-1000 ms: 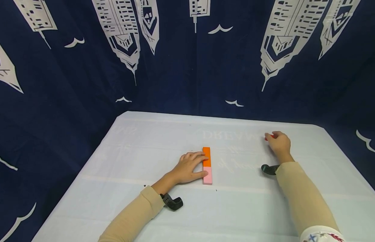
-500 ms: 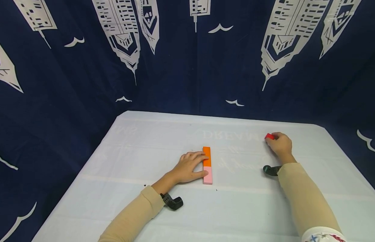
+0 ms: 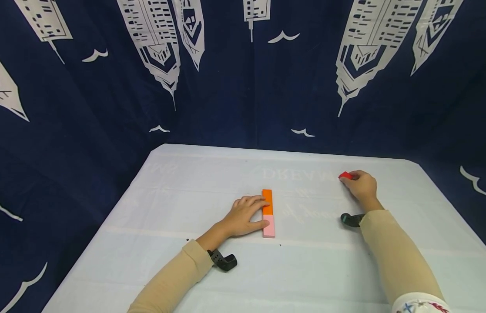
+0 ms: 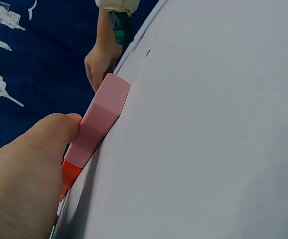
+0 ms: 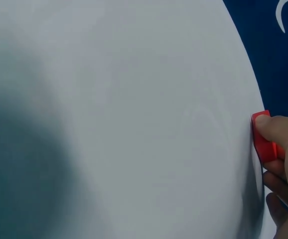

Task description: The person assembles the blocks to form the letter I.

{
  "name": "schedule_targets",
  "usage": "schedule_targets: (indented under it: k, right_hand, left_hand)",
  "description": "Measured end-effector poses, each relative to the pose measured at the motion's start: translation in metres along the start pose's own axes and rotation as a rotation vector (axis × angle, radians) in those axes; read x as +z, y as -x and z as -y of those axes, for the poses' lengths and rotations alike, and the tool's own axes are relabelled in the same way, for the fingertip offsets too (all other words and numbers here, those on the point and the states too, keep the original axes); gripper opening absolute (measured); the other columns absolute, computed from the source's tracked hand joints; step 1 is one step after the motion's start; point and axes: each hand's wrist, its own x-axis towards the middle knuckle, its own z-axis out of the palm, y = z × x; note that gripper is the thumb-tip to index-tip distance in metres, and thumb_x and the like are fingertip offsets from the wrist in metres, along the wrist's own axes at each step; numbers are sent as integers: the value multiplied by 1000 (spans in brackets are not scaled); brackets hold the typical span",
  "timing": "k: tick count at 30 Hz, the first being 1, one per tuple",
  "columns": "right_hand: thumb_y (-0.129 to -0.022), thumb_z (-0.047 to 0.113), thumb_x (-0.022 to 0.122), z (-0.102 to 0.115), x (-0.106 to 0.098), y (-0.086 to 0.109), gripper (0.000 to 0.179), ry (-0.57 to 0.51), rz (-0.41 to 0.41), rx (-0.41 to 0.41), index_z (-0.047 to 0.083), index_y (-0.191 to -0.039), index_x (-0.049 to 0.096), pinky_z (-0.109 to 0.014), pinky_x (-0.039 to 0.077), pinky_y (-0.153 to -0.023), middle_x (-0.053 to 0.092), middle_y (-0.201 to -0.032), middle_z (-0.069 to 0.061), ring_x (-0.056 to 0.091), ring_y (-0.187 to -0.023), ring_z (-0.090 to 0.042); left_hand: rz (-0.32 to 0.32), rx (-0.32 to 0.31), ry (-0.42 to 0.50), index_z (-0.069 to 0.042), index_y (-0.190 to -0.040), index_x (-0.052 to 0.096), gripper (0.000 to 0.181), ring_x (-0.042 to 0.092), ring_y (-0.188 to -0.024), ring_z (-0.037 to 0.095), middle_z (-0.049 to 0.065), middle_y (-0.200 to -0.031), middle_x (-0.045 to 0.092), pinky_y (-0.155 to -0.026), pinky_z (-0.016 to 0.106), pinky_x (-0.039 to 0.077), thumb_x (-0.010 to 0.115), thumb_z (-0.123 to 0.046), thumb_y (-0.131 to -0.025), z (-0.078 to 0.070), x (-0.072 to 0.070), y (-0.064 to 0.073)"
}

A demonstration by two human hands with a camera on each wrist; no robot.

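In the head view, an orange block (image 3: 267,201) and a pink block (image 3: 268,228) lie end to end in one line on the white tabletop. My left hand (image 3: 243,217) lies beside them from the left, its fingers extended onto the orange block and its thumb on the pink one. The left wrist view shows that thumb (image 4: 59,129) against the pink block (image 4: 101,112), with part of the orange block (image 4: 70,179) beyond. Farther right and back, my right hand (image 3: 362,186) pinches a red block (image 3: 346,175) between thumb and fingers. The right wrist view shows the red block (image 5: 263,139) partly covered by the thumb.
The white-covered table (image 3: 325,261) ends at its back edge against a dark blue curtain (image 3: 227,108) printed with white buildings and birds. Black wrist devices sit at the left wrist (image 3: 224,261) and the right wrist (image 3: 350,220).
The red block, mostly hidden by the right hand at first, shows more and has turned and shifted slightly left in the fingers. The left hand and the orange and pink blocks stay in place.
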Motion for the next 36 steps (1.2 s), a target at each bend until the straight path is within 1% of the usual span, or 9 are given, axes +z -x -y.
schedule_targets:
  k: [3, 8, 14, 21, 24, 26, 31, 36]
  right_hand:
    - [-92, 25, 64, 2, 2, 2, 49, -23, -14, -19, -13, -122, 56, -51, 41, -94, 60, -115, -31, 53, -108, -42]
    - [-92, 28, 65, 7, 4, 2, 51, -46, -19, -51, -13, -121, 57, -49, 43, -89, 61, -114, -31, 54, -105, -41]
    - [-92, 28, 66, 14, 5, 3, 50, -56, -27, -101, -13, -120, 58, -42, 44, -80, 63, -109, -29, 57, -99, -38]
    - [-91, 28, 68, 21, 9, 4, 50, -77, -20, -121, -12, -120, 59, -39, 44, -79, 64, -109, -28, 58, -100, -37]
    - [-91, 27, 68, 24, 11, 4, 49, -89, -17, -132, -11, -121, 59, -41, 45, -81, 63, -111, -28, 57, -101, -38]
    - [-92, 27, 68, 26, 12, 4, 49, -97, -13, -137, -11, -121, 59, -44, 45, -85, 63, -113, -28, 56, -105, -39]
    - [-93, 29, 66, 35, 15, 4, 52, -120, 15, -110, -10, -125, 57, -51, 42, -96, 60, -120, -28, 51, -115, -41]
    - [-93, 29, 65, 44, 15, 5, 52, -143, 37, -94, -9, -128, 56, -51, 41, -97, 59, -122, -28, 50, -118, -41]
  left_hand:
    - [0, -1, -2, -24, -144, 45, 59, 32, -136, 28, 1, -153, 34, -108, 53, 23, 50, -55, -94, 0, 0, 1]
    - [-3, 3, -3, -24, -144, 45, 59, 31, -136, 29, 1, -153, 34, -108, 53, 23, 50, -55, -94, 1, 0, 1]
    - [3, -4, 0, -25, -144, 45, 59, 31, -136, 27, 0, -153, 34, -108, 52, 23, 51, -55, -94, 1, 0, 1]
    - [10, -10, -2, -25, -145, 45, 59, 30, -137, 27, 0, -154, 34, -108, 52, 23, 51, -55, -94, 1, -1, 1]
    - [9, -8, -4, -25, -144, 45, 59, 30, -137, 28, 0, -153, 34, -108, 52, 23, 51, -55, -94, 1, -1, 1]
    - [11, -8, -6, -25, -145, 45, 59, 30, -137, 28, 0, -154, 34, -108, 52, 23, 51, -55, -94, 1, -1, 1]
    - [3, -3, -2, -25, -144, 45, 59, 31, -136, 28, 0, -153, 34, -108, 53, 23, 51, -55, -94, 1, -1, 1]
    - [4, -2, -4, -25, -144, 45, 59, 31, -137, 27, 0, -153, 34, -108, 53, 22, 51, -55, -94, 2, 0, 1]
